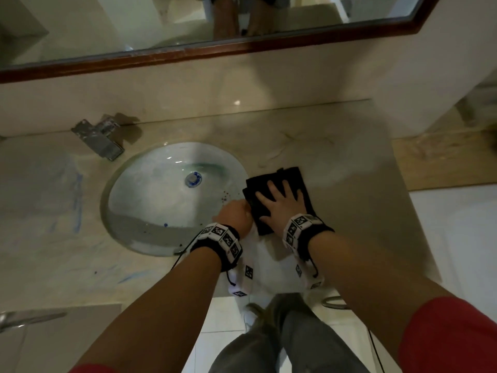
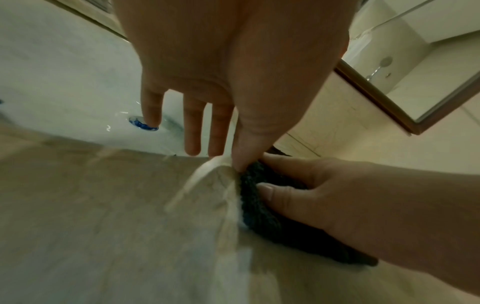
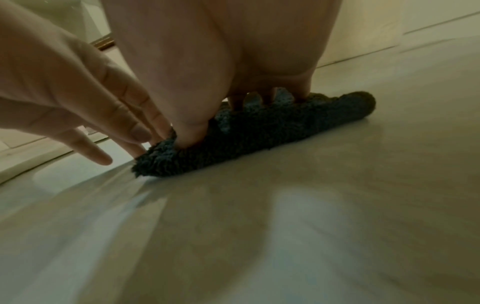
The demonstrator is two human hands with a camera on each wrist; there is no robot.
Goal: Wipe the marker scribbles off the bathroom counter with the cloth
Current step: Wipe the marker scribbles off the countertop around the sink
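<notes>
**Cloth pinned at the basin's right; blue marks lie across the basin to the left**

One dark cloth (image 1: 279, 197), folded, is laid flat on the worktop (image 1: 336, 162) just right of the sink (image 1: 161, 200), near the front edge. Its long axis runs from the front edge toward the back wall. It is pressed down by the right hand (image 1: 277, 203), whose fingers are spread straight over it, nothing being gripped. The cloth's sink-side edge is pinched by the left hand (image 1: 235, 212) between thumb and forefinger, the other fingers (image 2: 192, 127) left hanging over the basin rim.

The blue scribbles (image 1: 78, 200) are seen on the far side of the basin, toward the worktop's left end, with a fainter streak (image 1: 131, 276) near the front edge: two marked patches can be counted, though blur may hide more. From the cloth they lie leftward, so the left hand is judged the nearer, and a carry across or around the basin is probably called for.

One tap (image 1: 100, 138) stands at the back left of the sink; one mirror (image 1: 188, 25) is hung above.
</notes>
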